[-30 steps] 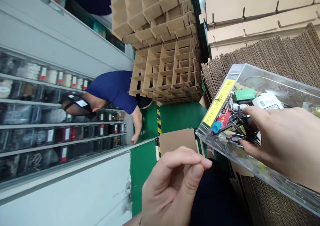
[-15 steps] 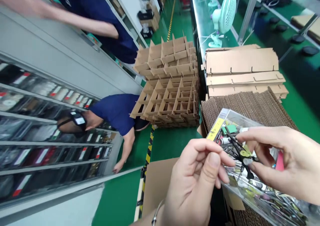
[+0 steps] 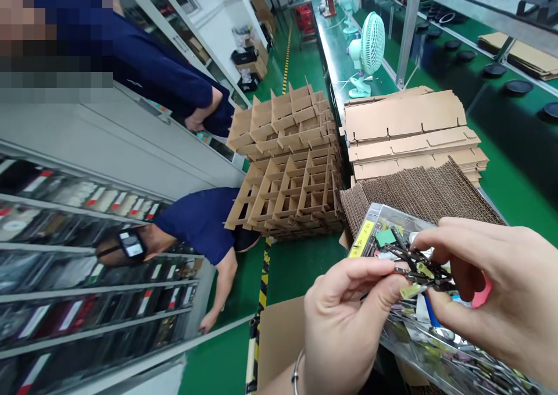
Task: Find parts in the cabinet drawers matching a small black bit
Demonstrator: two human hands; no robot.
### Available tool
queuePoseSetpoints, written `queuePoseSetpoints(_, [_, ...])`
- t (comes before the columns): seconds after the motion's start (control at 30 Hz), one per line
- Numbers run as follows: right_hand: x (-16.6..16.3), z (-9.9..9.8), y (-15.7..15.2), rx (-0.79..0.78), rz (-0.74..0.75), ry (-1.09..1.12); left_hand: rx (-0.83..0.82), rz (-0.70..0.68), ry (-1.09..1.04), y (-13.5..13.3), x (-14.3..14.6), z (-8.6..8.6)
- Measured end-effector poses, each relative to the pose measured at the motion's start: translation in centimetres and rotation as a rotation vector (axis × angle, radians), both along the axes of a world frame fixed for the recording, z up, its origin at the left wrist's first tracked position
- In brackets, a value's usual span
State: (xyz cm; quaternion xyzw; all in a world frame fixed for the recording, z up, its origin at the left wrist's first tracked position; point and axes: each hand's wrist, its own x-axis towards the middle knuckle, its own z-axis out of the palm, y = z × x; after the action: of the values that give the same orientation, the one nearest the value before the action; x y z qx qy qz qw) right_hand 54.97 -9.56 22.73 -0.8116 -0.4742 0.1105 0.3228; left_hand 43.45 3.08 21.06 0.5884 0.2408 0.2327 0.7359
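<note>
A clear plastic bin [image 3: 370, 213] with a yellow label holds many thin metal pieces, small bags and coloured bits. Above it, my right hand [image 3: 488, 278] grips a bundle of thin dark metal pieces [image 3: 429, 267] with yellowish bits among them; their exact kind cannot be made out. My left hand [image 3: 344, 319] pinches the end of one thin dark piece at the bundle's left side, between thumb and forefinger. Parts of the bin are hidden behind both hands.
Corrugated cardboard sheets [image 3: 418, 188] lie under and behind the bin. Cardboard divider grids [image 3: 283, 174] stand stacked ahead. A co-worker [image 3: 196, 226] bends at the shelves [image 3: 87, 249] on the left; another person [image 3: 165, 63] stands beyond. Green fans [image 3: 370, 43] sit on the bench.
My left thumb and forefinger have closed on a piece at the bundle's edge. The bundle has turned in my right hand. The standing person's arm has come down; the view has shifted slightly.
</note>
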Motion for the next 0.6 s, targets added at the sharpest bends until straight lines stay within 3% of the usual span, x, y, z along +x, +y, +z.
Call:
queuePoseSetpoints(0.3, [-0.6,-0.8,-0.8,0.028,-0.003,-0.254,-0.098,0.012,0.033,-0.1,-0.5,-0.1])
queuePoseSetpoints(0.4, [-0.8,-1.0,-0.8,0.07,-0.016,-0.304,-0.065,0.002,0.052,-0.4,-0.7,-0.1])
queuePoseSetpoints(0.47, [-0.9,-0.8,-0.5,0.083,-0.018,-0.191,-0.022,0.004,0.051,-0.4,-0.9,-0.1])
queuePoseSetpoints(0.6, [-0.4,-0.1,0.2,0.019,-0.023,0.298,0.023,0.033,0.02,-0.1,-1.4,0.0])
